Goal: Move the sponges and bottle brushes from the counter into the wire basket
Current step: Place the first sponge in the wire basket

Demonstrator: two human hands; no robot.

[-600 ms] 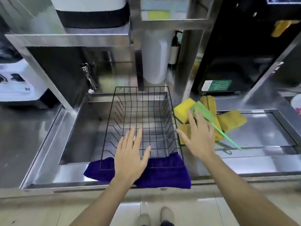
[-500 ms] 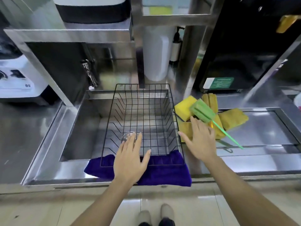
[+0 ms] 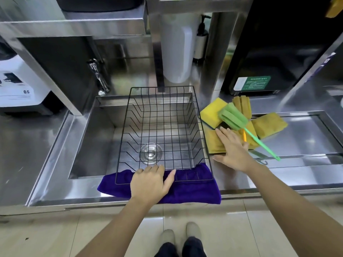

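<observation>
A black wire basket (image 3: 163, 101) sits across the steel sink, its near edge resting on a purple cloth (image 3: 193, 190). My left hand (image 3: 150, 182) lies flat on that near edge, fingers spread, holding nothing. To the right of the basket lie several yellow sponges (image 3: 212, 112) in a heap on the counter. A green bottle brush (image 3: 233, 116) with a long green handle lies across them. A thin orange handle (image 3: 244, 136) pokes out under it. My right hand (image 3: 233, 151) is open, palm down, over the nearest sponge (image 3: 213, 143), fingertips just short of the brush head.
The sink (image 3: 96, 138) drops away under and left of the basket, with a round drain (image 3: 150, 153) at the bottom. A tap (image 3: 98, 75) stands at the back left. A white cylinder (image 3: 176, 52) and a pump bottle (image 3: 201, 39) stand behind. A dark appliance (image 3: 278, 43) stands at the back right.
My left hand has drawn back from over the basket onto its near edge and the cloth. My right hand has stayed over the sponges, fingers near the brush head.
</observation>
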